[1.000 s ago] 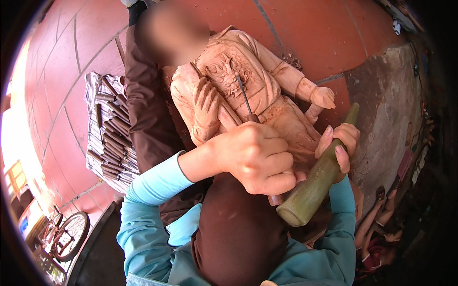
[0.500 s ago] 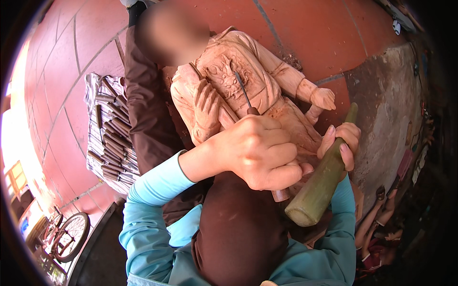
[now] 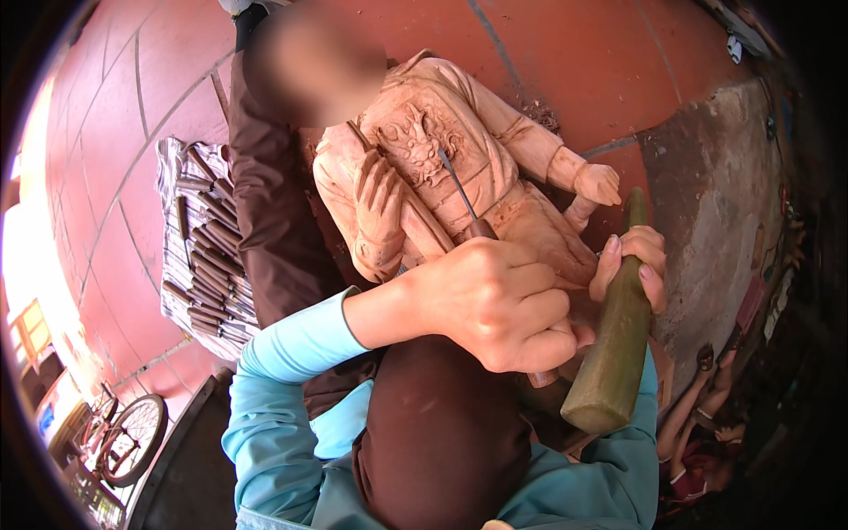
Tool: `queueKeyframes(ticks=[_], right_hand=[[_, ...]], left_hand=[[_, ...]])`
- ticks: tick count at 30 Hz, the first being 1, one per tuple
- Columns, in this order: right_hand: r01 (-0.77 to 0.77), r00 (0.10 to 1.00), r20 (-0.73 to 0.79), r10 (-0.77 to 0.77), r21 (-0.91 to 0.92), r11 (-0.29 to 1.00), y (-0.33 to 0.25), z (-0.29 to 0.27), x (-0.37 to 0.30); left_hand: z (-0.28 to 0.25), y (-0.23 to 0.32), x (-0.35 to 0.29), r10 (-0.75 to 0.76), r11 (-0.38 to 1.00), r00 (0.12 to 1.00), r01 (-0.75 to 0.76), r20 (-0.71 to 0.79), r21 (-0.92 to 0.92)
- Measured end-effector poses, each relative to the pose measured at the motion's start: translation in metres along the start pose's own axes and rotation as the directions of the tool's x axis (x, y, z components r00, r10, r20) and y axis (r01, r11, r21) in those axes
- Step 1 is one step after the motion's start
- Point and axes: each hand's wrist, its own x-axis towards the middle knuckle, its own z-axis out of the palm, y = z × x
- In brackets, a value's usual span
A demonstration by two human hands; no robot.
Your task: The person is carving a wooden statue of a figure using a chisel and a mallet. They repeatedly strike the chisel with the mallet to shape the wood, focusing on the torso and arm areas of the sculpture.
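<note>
A carved wooden figure (image 3: 517, 212) lies on its back before me, with a raised, curling relief (image 3: 415, 146) on its chest. My left hand (image 3: 499, 305) is closed around the brown handle of a carving chisel (image 3: 459, 187). The thin metal blade slants up and left, its tip at the lower right edge of the relief. The handle's butt shows below my fist. To the right, my right hand (image 3: 645, 240) grips the narrow neck of a green, club-shaped mallet (image 3: 609, 362). Its thick end hangs toward me, right of the chisel's butt, apart from it.
Several more dark-handled chisels (image 3: 212, 256) lie on a striped cloth (image 3: 172, 163) at the left. A brown-trousered leg (image 3: 283, 194) stretches along the figure's left side. A bicycle wheel (image 3: 131, 439) stands at the lower left. Wood chips (image 3: 539, 115) lie on the red tiles beyond the figure.
My left hand and the chisel have shifted slightly down and right, the tip moving toward the relief's lower edge. The mallet's thick end has swung right and a little toward me, away from the chisel's butt.
</note>
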Motion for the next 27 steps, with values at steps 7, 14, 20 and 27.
queueKeyframes(ticks=[7,14,20,27], right_hand=[[0.071,0.997,-0.005,-0.071,-0.006,0.997,0.004,0.0,0.002],[0.026,1.0,-0.008,-0.026,0.023,0.999,-0.001,-0.003,-0.002],[0.068,0.998,0.018,-0.067,-0.073,0.995,-0.002,-0.005,0.0],[0.047,0.999,-0.007,-0.047,0.006,0.999,0.001,-0.005,-0.002]], left_hand=[[0.003,0.001,0.0,-0.02,0.999,0.998,0.017,-0.067,-0.051],[0.0,-0.003,-0.004,0.005,0.997,0.998,-0.01,-0.064,-0.081],[0.002,-0.002,-0.005,0.003,0.999,0.996,-0.007,-0.084,-0.052],[0.011,-0.001,0.0,-0.032,0.997,0.997,0.036,-0.068,0.064]])
